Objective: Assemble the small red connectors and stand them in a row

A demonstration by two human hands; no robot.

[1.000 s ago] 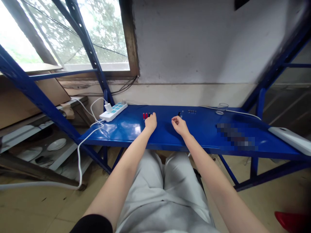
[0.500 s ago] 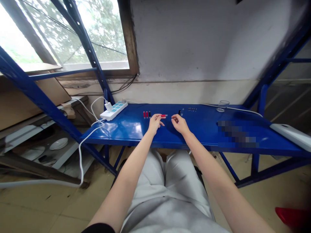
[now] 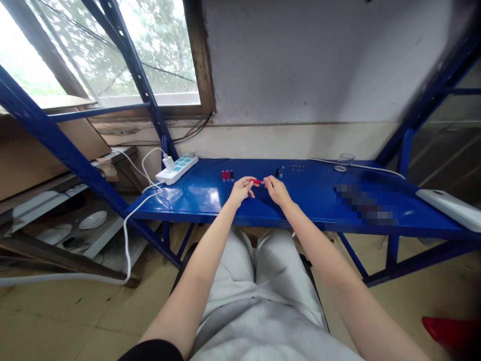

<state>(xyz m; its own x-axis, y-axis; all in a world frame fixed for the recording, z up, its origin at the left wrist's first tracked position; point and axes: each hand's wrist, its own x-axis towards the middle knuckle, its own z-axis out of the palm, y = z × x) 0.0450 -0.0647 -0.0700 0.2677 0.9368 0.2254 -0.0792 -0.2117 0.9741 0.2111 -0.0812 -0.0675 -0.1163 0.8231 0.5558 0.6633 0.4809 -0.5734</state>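
Observation:
My left hand (image 3: 242, 191) is closed around a small red tube (image 3: 256, 181), which lies sideways between my two hands over the blue table. The fingertips of my right hand (image 3: 277, 190) are pinched at the tube's right end; any smaller part between them is hidden. Beyond my left hand stand two red tubes (image 3: 225, 175) and a black tube (image 3: 232, 175) in a short row, with paler lower ends. A separate black tube (image 3: 277, 173) is just behind my right hand, with small clear pieces (image 3: 281, 175) beside it.
Several tiny metallic pieces (image 3: 297, 168) are lined up at the back of the blue table (image 3: 311, 200). A clear glass cup (image 3: 343, 162) stands at the back right. At the left is a white power strip (image 3: 177, 169) with cables; a blurred-out dark object (image 3: 364, 204) lies right.
My right hand has moved left, and its fingertips now meet the red tube's right end. The tube stays in my left hand, tilted slightly downward to the right.

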